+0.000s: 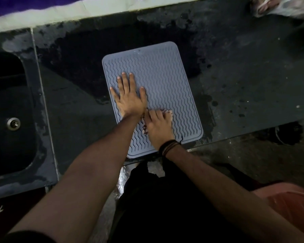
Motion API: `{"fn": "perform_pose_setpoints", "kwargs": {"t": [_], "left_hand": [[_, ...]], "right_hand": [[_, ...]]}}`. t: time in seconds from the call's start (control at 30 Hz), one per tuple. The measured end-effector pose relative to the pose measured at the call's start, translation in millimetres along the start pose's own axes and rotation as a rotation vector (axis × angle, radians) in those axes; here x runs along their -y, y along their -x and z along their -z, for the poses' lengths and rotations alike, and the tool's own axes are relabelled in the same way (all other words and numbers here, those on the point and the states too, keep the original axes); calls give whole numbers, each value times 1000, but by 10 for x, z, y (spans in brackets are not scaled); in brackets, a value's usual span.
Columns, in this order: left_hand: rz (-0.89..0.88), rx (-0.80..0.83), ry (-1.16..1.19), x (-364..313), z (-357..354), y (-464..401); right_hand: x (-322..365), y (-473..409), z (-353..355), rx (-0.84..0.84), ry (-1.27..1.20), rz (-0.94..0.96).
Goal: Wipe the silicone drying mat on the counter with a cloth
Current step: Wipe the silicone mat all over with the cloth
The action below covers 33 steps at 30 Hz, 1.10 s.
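A grey silicone drying mat with wavy ridges lies on the dark counter, its near edge at the counter's front. My left hand rests flat on the mat's left half, fingers spread, holding nothing. My right hand presses a small patterned cloth onto the mat just below the left hand. Most of the cloth is hidden under the hand; only its edges show beside the fingers and thumb. Dark cords circle the right wrist.
The dark counter is wet around the mat, with a large damp patch behind it. A dark sink with a metal drain lies at the left. A crumpled bag sits at the far right corner. An orange tub stands on the floor at right.
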<state>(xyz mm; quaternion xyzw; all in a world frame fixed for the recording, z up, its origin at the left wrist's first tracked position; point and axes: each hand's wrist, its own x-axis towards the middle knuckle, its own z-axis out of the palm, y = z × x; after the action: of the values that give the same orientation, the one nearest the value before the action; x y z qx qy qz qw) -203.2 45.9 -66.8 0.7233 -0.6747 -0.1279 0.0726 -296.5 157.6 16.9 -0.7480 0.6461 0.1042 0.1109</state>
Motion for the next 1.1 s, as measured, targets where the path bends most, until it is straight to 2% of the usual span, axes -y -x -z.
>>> {"fn": "perform_pose_setpoints", "kwargs": {"t": [0.2, 0.37, 0.5, 0.67, 0.83, 0.93, 1.0, 1.1], "left_hand": [[-6, 13, -10, 12, -25, -6], [-34, 70, -12, 45, -6, -28], [-38, 74, -9, 28, 25, -10], [-55, 82, -2, 39, 55, -2], [-100, 102, 0, 43, 143, 40], [-231, 90, -31, -18, 203, 168], [-269, 222, -70, -89, 186, 269], [-214, 393, -103, -126, 126, 356]], "right_hand": [[-143, 672, -161, 57, 44, 91], [-86, 380, -20, -64, -48, -29], [142, 342, -124, -22, -35, 11], [-60, 854, -221, -17, -38, 66], [-443, 671, -35, -93, -38, -85], [-690, 269, 74, -68, -8, -139], [-752, 106, 64, -17, -1, -128], [-814, 171, -82, -22, 27, -69]]}}
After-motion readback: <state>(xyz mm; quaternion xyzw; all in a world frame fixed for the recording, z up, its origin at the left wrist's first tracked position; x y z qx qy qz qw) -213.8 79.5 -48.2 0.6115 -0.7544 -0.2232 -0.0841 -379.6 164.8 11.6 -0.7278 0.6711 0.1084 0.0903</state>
